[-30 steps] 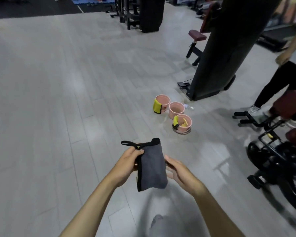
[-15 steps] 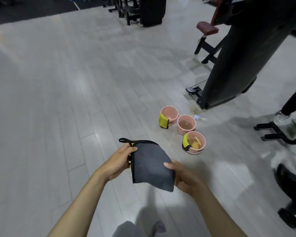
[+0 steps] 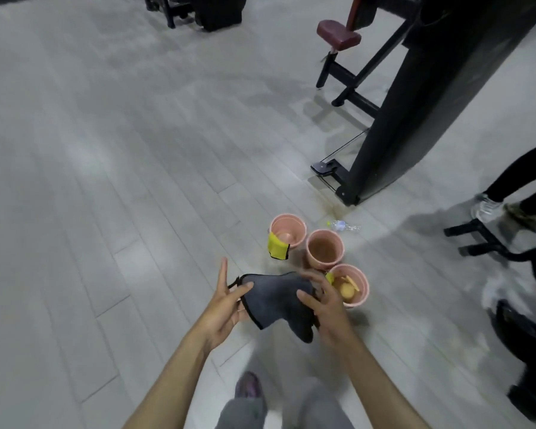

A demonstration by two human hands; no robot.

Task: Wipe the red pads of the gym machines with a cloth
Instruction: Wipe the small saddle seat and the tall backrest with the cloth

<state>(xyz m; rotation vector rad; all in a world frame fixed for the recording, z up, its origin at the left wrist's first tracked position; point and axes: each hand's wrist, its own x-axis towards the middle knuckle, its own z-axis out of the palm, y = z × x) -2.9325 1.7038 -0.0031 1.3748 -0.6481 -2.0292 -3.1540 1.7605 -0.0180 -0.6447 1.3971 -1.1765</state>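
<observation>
A: cloth pos?
B: cloth is in mid-air, near centre, over the floor, held btw both hands. Grey w/ black edging, crumpled, one corner hanging down.
A: hands?
B: left hand is on the cloth's left end. Thumb clamps the edge against the lower fingers, index sticks out straight. right hand grips the right end, thumb on top, fingers curled over the far edge.
A: pads?
B: one red pad in view, far right, beside a black column. Well apart from the cloth.
A: rest of the floor?
B: 3 pink buckets clustered just beyond the right hand. Touching or not, can't tell. Far-left one has a yellow rag over its rim. Nearest one holds yellowish stuff, too blurry to ID. Clear bottle lies on the floor just right of the far bucket, near the column base. 2nd person's legs + white shoe at the right edge. Wearer's own foot at the near edge, below the cloth.
</observation>
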